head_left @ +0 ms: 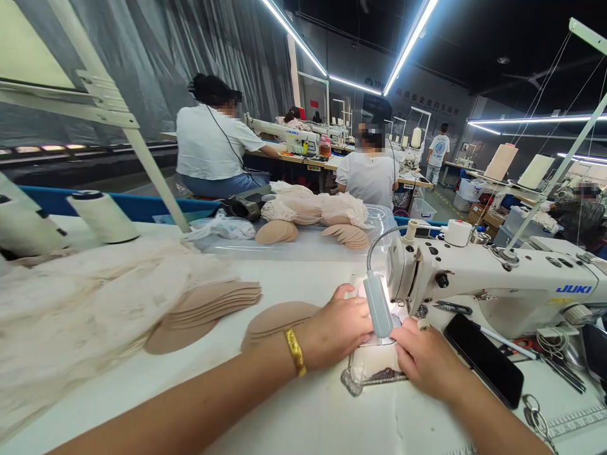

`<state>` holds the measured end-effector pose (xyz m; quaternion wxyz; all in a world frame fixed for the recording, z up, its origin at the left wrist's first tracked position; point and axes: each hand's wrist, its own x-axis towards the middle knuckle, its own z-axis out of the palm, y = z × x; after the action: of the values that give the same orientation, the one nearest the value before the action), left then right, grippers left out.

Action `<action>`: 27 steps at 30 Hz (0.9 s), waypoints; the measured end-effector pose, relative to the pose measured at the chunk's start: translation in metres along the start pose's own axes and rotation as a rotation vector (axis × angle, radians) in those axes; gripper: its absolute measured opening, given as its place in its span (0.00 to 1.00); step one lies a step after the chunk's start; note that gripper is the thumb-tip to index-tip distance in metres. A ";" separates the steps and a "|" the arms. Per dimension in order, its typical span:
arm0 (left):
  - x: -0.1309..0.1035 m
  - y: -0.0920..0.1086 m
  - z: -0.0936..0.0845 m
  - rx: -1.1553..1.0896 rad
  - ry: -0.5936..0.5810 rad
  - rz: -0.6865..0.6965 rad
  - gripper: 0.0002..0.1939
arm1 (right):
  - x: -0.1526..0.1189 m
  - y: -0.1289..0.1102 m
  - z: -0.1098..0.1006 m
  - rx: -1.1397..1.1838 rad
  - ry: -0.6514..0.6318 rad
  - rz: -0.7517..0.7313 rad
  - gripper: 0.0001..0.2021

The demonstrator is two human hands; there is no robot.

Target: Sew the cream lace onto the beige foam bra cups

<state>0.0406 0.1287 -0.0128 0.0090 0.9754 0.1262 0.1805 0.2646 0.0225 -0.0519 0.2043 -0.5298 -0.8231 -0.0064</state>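
A white sewing machine (512, 278) stands at the right, with a grey lamp (378, 304) on a bendy neck lighting its needle area. My left hand (339, 325), with a gold bracelet at the wrist, rests just left of the lamp, its fingers bent downward over pale fabric. On the lamp's right, my right hand (422, 354) has its fingers closed beside the needle area. What its fingertips hold is hidden. Stacks of beige oval pads (213, 303) and beige rounded pads (279, 316) lie left of my hands.
White lace fabric (85, 309) covers the table's left. Behind are a clear plastic lid (227, 248) with more pads and lace, and thread cones (103, 217). A black phone (484, 359), scissors and a ruler (578, 420) lie at the right. Several people are further back.
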 end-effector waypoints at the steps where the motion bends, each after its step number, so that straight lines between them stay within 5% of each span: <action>1: -0.001 0.001 -0.010 0.019 -0.011 -0.019 0.11 | -0.001 0.001 0.001 -0.004 0.012 -0.018 0.11; 5: -0.026 0.003 -0.072 0.087 -0.004 -0.157 0.09 | -0.008 0.010 0.007 -0.080 0.063 -0.071 0.12; 8: -0.070 0.007 -0.116 0.146 0.046 -0.332 0.14 | -0.016 0.023 0.017 -0.253 0.190 -0.030 0.14; 10: -0.108 0.015 -0.130 0.175 0.071 -0.469 0.17 | -0.021 0.033 0.024 -0.350 0.229 -0.039 0.15; 14: -0.180 0.035 -0.114 0.183 0.105 -0.790 0.18 | -0.023 0.036 0.028 -0.401 0.284 -0.177 0.16; 18: -0.214 0.046 -0.079 0.188 0.122 -0.970 0.17 | -0.020 0.009 0.017 -0.239 0.223 -0.243 0.14; 22: -0.206 0.045 -0.078 0.115 0.124 -0.992 0.18 | -0.020 -0.039 0.002 0.007 0.077 -0.235 0.13; 27: -0.160 0.065 -0.094 -0.075 0.480 -0.793 0.16 | -0.024 -0.087 -0.012 0.567 -0.207 0.049 0.10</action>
<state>-0.1211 0.0229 0.0234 0.0829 0.7815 0.4812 0.3883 0.2014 -0.0390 -0.0313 0.2590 -0.4690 -0.7957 0.2825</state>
